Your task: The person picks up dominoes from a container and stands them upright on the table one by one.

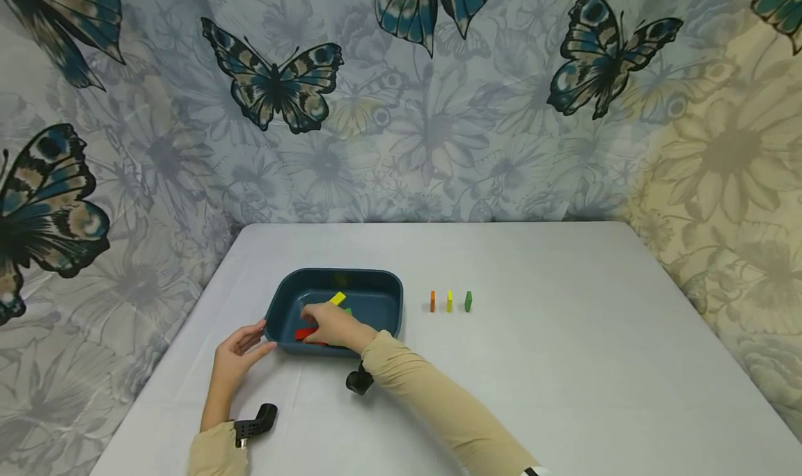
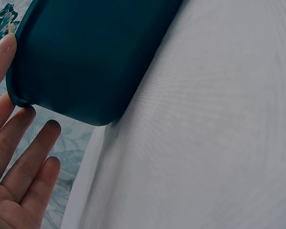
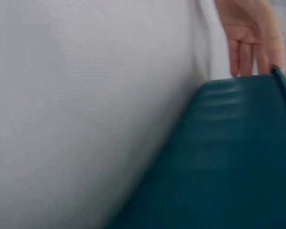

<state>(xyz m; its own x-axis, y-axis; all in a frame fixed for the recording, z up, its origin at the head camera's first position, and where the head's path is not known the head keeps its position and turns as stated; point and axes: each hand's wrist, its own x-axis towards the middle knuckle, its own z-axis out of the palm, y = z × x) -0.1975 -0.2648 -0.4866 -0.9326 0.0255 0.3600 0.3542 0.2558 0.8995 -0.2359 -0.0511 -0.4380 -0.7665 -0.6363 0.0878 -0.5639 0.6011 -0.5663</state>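
Note:
A dark teal plastic bin (image 1: 338, 274) sits on the table with a few small blocks inside. Among them are a yellow block (image 1: 337, 298), a green block (image 1: 348, 311) and a red block (image 1: 304, 334). My right hand (image 1: 335, 324) reaches over the near rim, fingers bent down at the red block; whether they pinch it is hidden. At the bin's near left corner, my left hand (image 1: 241, 354) touches the rim with spread, fairly straight fingers (image 2: 31, 162). The right wrist view shows the bin's outer wall (image 3: 229, 157), not the right fingers.
Right of the bin, an orange block (image 1: 432, 301), a yellow upright block (image 1: 449, 301) and a green upright block (image 1: 468, 301) stand apart in a row. White cloth covers the table (image 1: 564, 365). Butterfly-print fabric (image 1: 438, 128) hangs behind it.

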